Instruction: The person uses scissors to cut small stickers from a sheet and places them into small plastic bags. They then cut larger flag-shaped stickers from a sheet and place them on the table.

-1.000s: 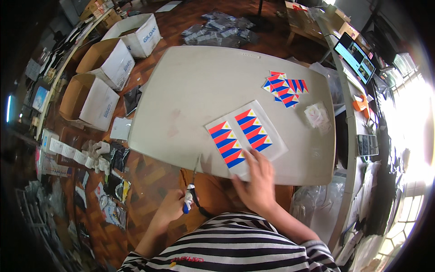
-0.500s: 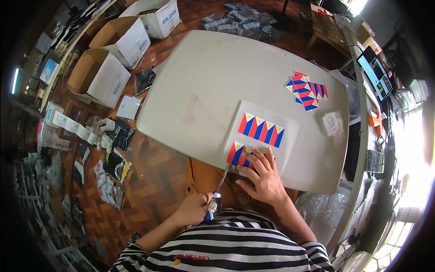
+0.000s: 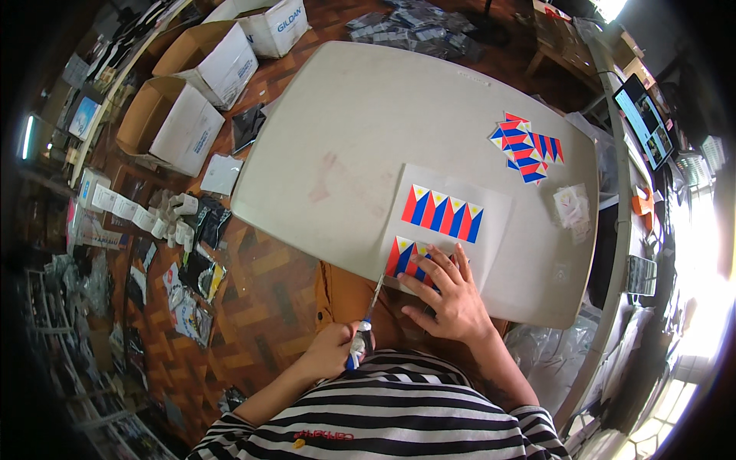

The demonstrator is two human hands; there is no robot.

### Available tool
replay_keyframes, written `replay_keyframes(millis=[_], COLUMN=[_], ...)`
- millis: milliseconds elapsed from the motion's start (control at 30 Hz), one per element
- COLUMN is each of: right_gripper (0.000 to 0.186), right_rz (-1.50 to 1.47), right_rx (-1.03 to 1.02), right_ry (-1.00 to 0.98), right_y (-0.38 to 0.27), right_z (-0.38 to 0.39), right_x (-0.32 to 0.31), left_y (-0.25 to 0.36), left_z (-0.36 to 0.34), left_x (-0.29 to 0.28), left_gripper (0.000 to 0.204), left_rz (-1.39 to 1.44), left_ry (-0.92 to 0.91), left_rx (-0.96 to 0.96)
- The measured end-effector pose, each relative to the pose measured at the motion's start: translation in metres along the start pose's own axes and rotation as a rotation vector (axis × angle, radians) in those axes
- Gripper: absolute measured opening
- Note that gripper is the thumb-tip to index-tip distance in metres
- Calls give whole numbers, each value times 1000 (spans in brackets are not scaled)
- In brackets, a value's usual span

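My left hand (image 3: 335, 349) is closed round the handle of what look like scissors (image 3: 375, 300), blue and white at the grip with a slim metal blade. The blade points up to the left edge of a whitish sheet (image 3: 494, 211) at the table's near side. On that sheet are two rows of red, blue, white and yellow flag prints; the upper row (image 3: 442, 214) shows whole. My right hand (image 3: 451, 297) lies with fingers spread on the lower row (image 3: 399, 257), hiding its right part. Beneath the sheet is a pale table (image 3: 337, 115).
Several cut flag strips (image 3: 525, 149) lie in a loose pile at the table's right, above a small clear plastic packet (image 3: 571, 208). Cardboard boxes (image 3: 180, 126) stand on the floor at left, near scattered plastic packages (image 3: 189, 307). A monitor (image 3: 644, 121) stands at far right.
The view has shifted slightly. Both hands stay in nearly the same place, with the blade still at the sheet's left edge and the right hand still on the lower row.
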State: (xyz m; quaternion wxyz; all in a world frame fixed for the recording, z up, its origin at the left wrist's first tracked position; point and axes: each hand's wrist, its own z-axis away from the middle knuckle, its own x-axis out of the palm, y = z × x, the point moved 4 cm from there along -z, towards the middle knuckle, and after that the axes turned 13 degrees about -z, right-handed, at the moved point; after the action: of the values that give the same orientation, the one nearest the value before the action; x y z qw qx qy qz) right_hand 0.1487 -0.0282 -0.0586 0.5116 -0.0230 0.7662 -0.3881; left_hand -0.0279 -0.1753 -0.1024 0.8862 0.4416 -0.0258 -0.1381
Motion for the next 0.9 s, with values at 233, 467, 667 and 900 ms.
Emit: replay_keyframes(millis=[233,467,667,900], right_gripper=[47,55,56,57], right_rz=[-21,-23,1,44], right_rx=[7,21,32,71], right_ry=[3,-14,-50,-56], right_y=[-1,1,-1,-9], right_z=[0,1,-1,-6], right_x=[-1,-1,-1,3], left_y=[6,14,-3,9], left_z=[1,0,-1,1], left_x=[-7,-13,-13,-16], left_gripper=[10,13,9,10], left_rz=[-24,-808,-620,-444], left_ry=[7,176,209,147], left_rx=[134,-85,172,56])
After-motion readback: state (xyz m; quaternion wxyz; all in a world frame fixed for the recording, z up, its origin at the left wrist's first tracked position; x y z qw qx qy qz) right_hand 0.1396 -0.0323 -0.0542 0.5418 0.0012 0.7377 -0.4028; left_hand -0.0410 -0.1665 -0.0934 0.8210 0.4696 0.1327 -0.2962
